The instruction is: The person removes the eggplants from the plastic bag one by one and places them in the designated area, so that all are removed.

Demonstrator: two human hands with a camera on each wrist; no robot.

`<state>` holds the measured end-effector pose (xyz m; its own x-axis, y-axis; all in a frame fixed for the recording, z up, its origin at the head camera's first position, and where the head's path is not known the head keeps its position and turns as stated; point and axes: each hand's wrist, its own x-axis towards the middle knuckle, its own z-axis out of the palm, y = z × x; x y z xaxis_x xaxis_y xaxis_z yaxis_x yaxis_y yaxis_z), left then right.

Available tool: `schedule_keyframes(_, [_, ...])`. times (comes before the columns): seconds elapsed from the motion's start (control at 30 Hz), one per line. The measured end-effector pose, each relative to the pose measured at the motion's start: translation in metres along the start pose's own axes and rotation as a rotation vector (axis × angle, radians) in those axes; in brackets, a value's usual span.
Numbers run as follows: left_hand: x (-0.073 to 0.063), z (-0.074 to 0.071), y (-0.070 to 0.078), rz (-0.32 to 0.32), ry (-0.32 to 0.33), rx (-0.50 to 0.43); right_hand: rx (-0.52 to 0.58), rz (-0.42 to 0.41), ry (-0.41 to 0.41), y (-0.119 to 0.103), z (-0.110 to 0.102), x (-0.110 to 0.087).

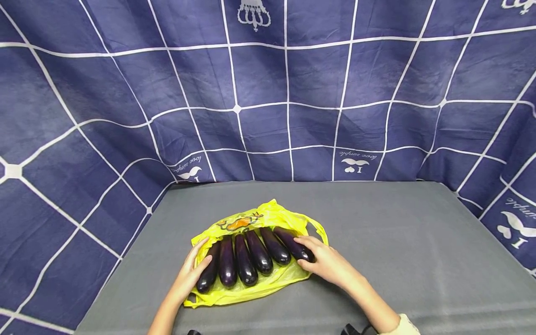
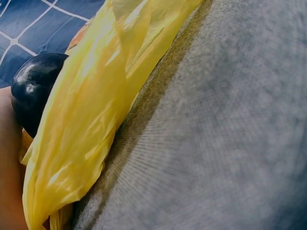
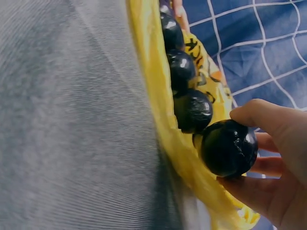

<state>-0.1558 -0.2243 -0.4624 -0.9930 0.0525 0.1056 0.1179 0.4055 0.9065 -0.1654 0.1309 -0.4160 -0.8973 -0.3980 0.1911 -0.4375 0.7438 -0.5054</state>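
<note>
Several dark purple eggplants (image 1: 244,265) lie side by side in the mouth of a yellow plastic bag (image 1: 259,288) with an orange print, in the head view. My right hand (image 1: 328,263) grips the rightmost eggplant (image 1: 295,244) near its rounded end. The right wrist view shows thumb and fingers around that eggplant (image 3: 229,148). At the row's other side, my left hand (image 1: 190,272) rests along the leftmost eggplant (image 1: 208,274) and the bag's edge, its fingers fairly straight. The left wrist view has the bag (image 2: 91,115) covering most of that hand.
A grey-covered table (image 1: 398,246) carries the bag. Blue curtain cloth (image 1: 318,125) with white lines hangs behind the table and along its sides. One loop handle (image 1: 321,231) of the bag sticks out at the right, beside my right hand.
</note>
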Motion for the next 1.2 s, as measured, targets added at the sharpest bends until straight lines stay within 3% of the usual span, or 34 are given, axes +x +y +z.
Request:
schedule_keyframes(0.23, [0.002,0.002,-0.002,-0.003,0.009,0.007,-0.001,-0.02,0.002,0.0,-0.009,-0.002])
schedule_keyframes(0.4, [0.002,0.002,-0.003,-0.012,0.005,0.008,0.021,-0.012,-0.034,0.001,-0.017,-0.003])
schedule_keyframes(0.9, [0.002,0.002,-0.003,0.0,0.01,-0.01,0.053,-0.102,-0.131,0.011,-0.051,-0.01])
schedule_keyframes(1.2, [0.0,0.002,-0.002,-0.003,0.001,-0.017,0.06,-0.137,-0.075,0.013,-0.066,-0.016])
